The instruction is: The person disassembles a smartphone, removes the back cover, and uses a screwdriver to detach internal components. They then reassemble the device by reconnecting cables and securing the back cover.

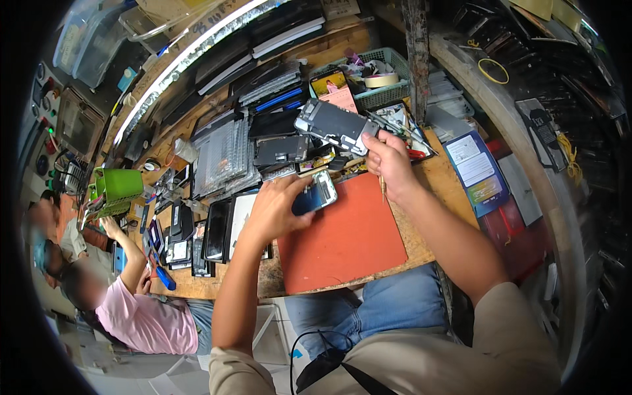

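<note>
With our left hand (280, 205) we have a closed grip on the white-edged phone part (325, 191), near the centre of the frame, above the upper edge of the orange-red mat (345, 240). Our right hand (391, 160) is gripping the dark phone panel (337, 125) by its lower right corner, and also a thin screwdriver (383, 189), which points down. In our judgement, it is good to hold both pieces by the rims, to press lightly and to keep the metal tip away from the flat faces. The panel is a flat rectangle, dark grey, with bright metallic patches at its ends; the other piece has rounded corners and a bluish face, whose small details are perhaps too blurred for us to judge. The mat looks smooth and matt, the desk (440, 184) is worn wood, and the stacked trays (220, 158) seem of clear, ridged plastic.
</note>
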A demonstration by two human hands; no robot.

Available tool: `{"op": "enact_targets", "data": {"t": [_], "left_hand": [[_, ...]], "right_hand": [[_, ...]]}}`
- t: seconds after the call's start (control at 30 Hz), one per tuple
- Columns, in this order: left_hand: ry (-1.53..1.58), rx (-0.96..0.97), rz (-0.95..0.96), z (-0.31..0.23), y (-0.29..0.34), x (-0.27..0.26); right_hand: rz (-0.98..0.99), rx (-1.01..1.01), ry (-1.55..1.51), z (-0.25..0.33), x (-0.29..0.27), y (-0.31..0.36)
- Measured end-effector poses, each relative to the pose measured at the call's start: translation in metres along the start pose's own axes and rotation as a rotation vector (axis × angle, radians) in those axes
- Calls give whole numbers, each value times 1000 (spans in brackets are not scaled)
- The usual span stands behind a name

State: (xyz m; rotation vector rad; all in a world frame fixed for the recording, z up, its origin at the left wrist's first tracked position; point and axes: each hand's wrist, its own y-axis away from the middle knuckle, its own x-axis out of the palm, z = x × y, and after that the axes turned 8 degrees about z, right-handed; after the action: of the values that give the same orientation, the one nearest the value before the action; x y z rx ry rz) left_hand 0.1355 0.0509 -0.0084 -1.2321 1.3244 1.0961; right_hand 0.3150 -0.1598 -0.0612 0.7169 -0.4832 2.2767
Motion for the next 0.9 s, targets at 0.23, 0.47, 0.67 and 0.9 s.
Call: {"op": "enact_targets", "data": {"t": [0.23, 0.47, 0.67, 0.9], "left_hand": [[218, -141, -132, 9, -7, 15], [1542, -274, -644, -7, 31, -7], [1409, -373, -669, -14, 72, 6], [1518, -596, -312, -51, 124, 23]], "right_hand": [[55, 38, 31, -7, 11, -1], [289, 175, 122, -6, 26, 25], [449, 48, 443, -7, 35, 36], [142, -77, 432, -5, 16, 16]]}}
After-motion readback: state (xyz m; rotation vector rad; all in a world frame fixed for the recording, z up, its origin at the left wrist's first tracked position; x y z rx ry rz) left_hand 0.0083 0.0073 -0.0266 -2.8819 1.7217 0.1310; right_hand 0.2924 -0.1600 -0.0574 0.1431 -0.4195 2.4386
